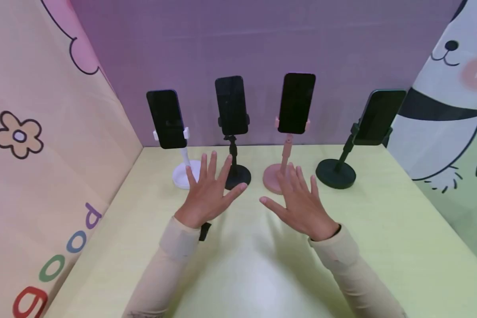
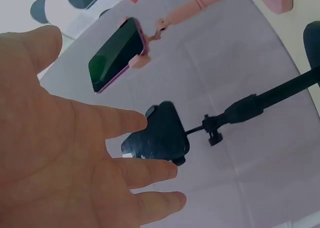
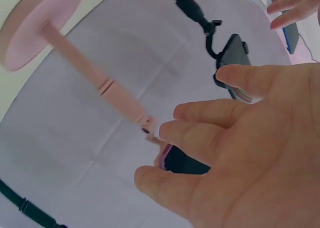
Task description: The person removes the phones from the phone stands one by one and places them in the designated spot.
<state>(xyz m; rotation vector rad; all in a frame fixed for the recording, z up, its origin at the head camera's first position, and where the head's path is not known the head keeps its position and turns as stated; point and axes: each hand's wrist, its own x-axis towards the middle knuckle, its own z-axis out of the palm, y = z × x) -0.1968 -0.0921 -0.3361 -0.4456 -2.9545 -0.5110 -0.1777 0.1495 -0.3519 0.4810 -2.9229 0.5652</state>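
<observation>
Both hands are held out over the table with straight, spread fingers and nothing in them. In the head view my left hand (image 1: 207, 194) overlaps the bases of the white phone stand (image 1: 180, 176) and the black phone stand (image 1: 238, 177). My right hand (image 1: 300, 205) is nearest the pink phone stand (image 1: 272, 179), its fingertips overlapping that base. Each stand carries a dark-screened phone: one on the white (image 1: 167, 119), a phone (image 1: 231, 106) on the black, a phone (image 1: 297, 104) on the pink. The left wrist view shows the left palm (image 2: 55, 153); the right palm (image 3: 260, 158) fills the right wrist view.
A dark green phone stand (image 1: 335, 173) with another phone (image 1: 379, 117) stands at the right. Behind the row hangs a purple cloth (image 1: 262, 39). Printed cloths flank the pale yellow table (image 1: 246, 274), with a flower (image 1: 19, 135) on the left and a panda (image 1: 445, 88) on the right.
</observation>
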